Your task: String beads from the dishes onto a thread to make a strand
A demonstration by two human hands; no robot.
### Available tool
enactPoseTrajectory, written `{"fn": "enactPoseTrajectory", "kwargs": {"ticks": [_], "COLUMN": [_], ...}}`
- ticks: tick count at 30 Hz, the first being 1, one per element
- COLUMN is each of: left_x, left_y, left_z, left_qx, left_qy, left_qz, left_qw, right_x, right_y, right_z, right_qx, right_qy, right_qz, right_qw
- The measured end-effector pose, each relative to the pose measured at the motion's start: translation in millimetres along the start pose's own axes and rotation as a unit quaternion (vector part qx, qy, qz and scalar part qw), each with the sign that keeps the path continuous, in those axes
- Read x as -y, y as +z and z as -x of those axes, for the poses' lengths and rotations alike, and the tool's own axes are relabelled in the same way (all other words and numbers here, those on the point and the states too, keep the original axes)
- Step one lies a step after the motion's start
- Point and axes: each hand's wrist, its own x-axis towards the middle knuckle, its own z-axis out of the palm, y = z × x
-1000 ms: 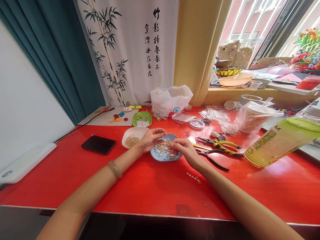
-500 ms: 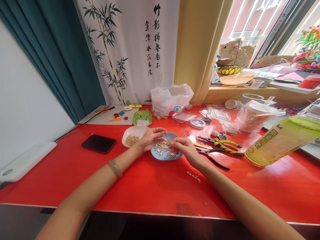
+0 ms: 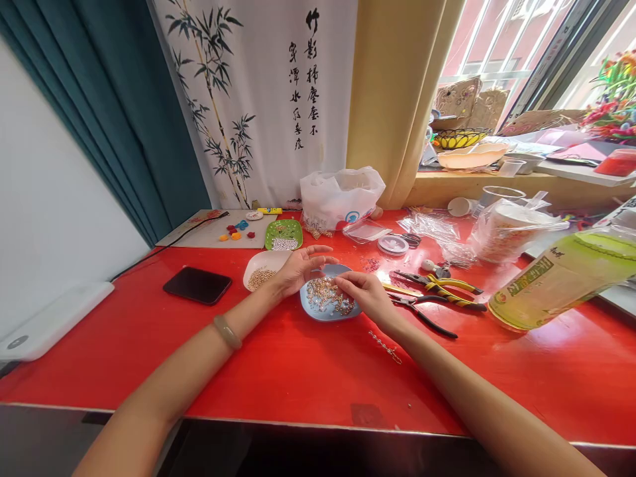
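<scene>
A small blue dish full of tiny gold and silver pieces lies on the red table. My left hand hovers at the dish's left rim, palm up, fingers spread, nothing in it. My right hand rests over the dish's right side with thumb and fingertips pinched together on something too small to make out. A white dish of gold beads sits just left of my left hand. A short beaded chain lies on the table under my right wrist.
Pliers and cutters lie right of the dish. A black phone is at the left, a green dish and a white bag behind. A green bottle lies at the right among plastic bags.
My left hand has opened, its fingers lifting and spreading above the dish. My right hand stays pinched over the blue dish. The view shifted slightly.
</scene>
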Motion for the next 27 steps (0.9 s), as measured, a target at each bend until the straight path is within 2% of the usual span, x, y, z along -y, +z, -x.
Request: {"fn": "enactPoseTrajectory", "kwargs": {"ticks": [8,11,14,17,20,23,25,27], "left_x": [-10.1,-13.8,-13.9,-10.2,-6.1,-3.4,-1.8,0.6], "left_y": [-4.1,-3.2,-3.0,-3.8,-4.0,-2.4,-0.2,2.4], "left_z": [0.5,1.8,1.5,0.2,0.4,2.5,4.4,5.9], "left_qx": [0.004,0.011,0.010,0.007,0.028,0.048,0.060,0.071], "left_qy": [0.024,0.042,0.046,0.057,0.090,0.114,0.111,0.099], "left_qz": [-0.058,-0.147,-0.260,-0.389,-0.531,-0.627,-0.659,-0.675], "left_qw": [0.998,0.988,0.964,0.919,0.842,0.769,0.741,0.728], "right_x": [-7.5,-10.0,-9.4,-6.4,-4.6,-5.4,-6.3,-6.6], "right_y": [-0.3,-0.7,-2.2,-3.9,-5.0,-5.4,-5.5,-5.3], "right_z": [-1.9,-1.5,-0.6,0.4,0.8,0.6,0.3,0.2], "right_qx": [-0.019,-0.061,-0.109,-0.137,-0.151,-0.151,-0.152,-0.155], "right_qy": [-0.026,-0.048,-0.081,-0.098,-0.101,-0.098,-0.098,-0.101], "right_qz": [0.020,0.029,0.038,0.043,0.045,0.044,0.043,0.042], "right_qw": [0.999,0.997,0.990,0.985,0.982,0.983,0.982,0.982]}}
